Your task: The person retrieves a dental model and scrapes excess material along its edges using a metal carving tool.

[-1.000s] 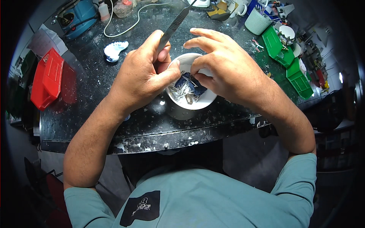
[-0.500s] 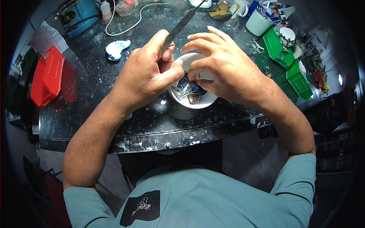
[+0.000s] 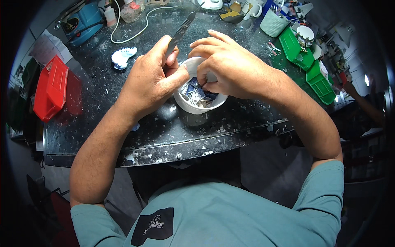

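My left hand (image 3: 152,80) is closed round a dark metal tool (image 3: 180,31) with a ridged handle, pointing up and away; its thumb is at the rim of a white cup (image 3: 188,105). The cup holds dark blue pieces (image 3: 193,86) and thin whitish scraps (image 3: 198,99). My right hand (image 3: 230,70) is over the cup's right side, curled thumb and forefinger reaching inside, the other fingers raised and bent; what they pinch, if anything, is hidden. A pale blue and white dental-mould-like piece (image 3: 122,57) lies beyond my left hand.
A red bin (image 3: 49,90) stands at left, a blue machine (image 3: 82,24) behind it with a white cable (image 3: 144,24). At right are green bins (image 3: 319,84), a white mesh holder (image 3: 271,24) and clutter. Another person's arm (image 3: 366,105) shows at the far right.
My right hand and the cup have shifted left and a little up, with the right fingers deeper in the cup. The tool tilts along with my left hand. Another person's arm has appeared at right.
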Tool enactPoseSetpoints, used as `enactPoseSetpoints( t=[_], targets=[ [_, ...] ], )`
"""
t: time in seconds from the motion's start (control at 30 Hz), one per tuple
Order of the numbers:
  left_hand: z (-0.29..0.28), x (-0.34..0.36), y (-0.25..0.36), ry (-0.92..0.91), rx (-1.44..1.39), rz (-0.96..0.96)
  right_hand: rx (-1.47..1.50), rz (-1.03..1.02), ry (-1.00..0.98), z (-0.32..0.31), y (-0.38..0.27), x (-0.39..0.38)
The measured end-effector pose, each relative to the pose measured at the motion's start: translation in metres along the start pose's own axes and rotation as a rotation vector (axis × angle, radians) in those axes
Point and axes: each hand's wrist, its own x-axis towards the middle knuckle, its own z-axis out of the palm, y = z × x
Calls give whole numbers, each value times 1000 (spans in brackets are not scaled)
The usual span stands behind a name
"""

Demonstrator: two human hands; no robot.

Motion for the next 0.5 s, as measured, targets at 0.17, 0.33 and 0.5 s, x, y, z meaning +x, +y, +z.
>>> enactPoseSetpoints(
  t=[0.17,0.33,0.5],
  targets=[
    [-1,2,0,1,36,14,-3,-25,-62,-3,4,2],
    [-1,2,-1,-22,16,-38,97,5,-21,-8,5,-2],
    [-2,2,1,-21,56,-49,360,165,-63,-33,5,-6]
  ],
)
